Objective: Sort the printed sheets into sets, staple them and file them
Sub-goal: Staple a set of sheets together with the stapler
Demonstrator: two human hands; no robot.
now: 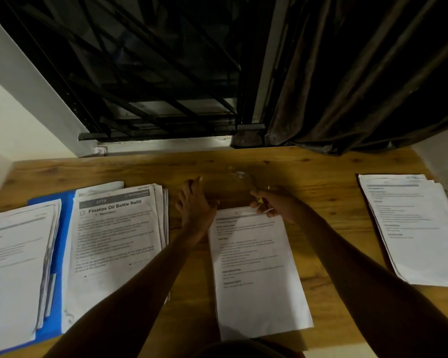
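Our right hand (269, 202) curls over the top edge of the centre set (256, 275) and pinches it; a small yellow thing shows among the fingers, but we cannot make it out. Our left hand (195, 205) lies flat, fingers spread, at the set's top left corner. Bare desk (321, 177) runs beyond both hands to the sill, and a strip lies open between the centre set and the right stack (414, 228). The titled stack (117, 236) sits just beside our left forearm, overlapping a blue folder (65, 223). The centre set is white, printed in short blocks, and lies slightly tilted.
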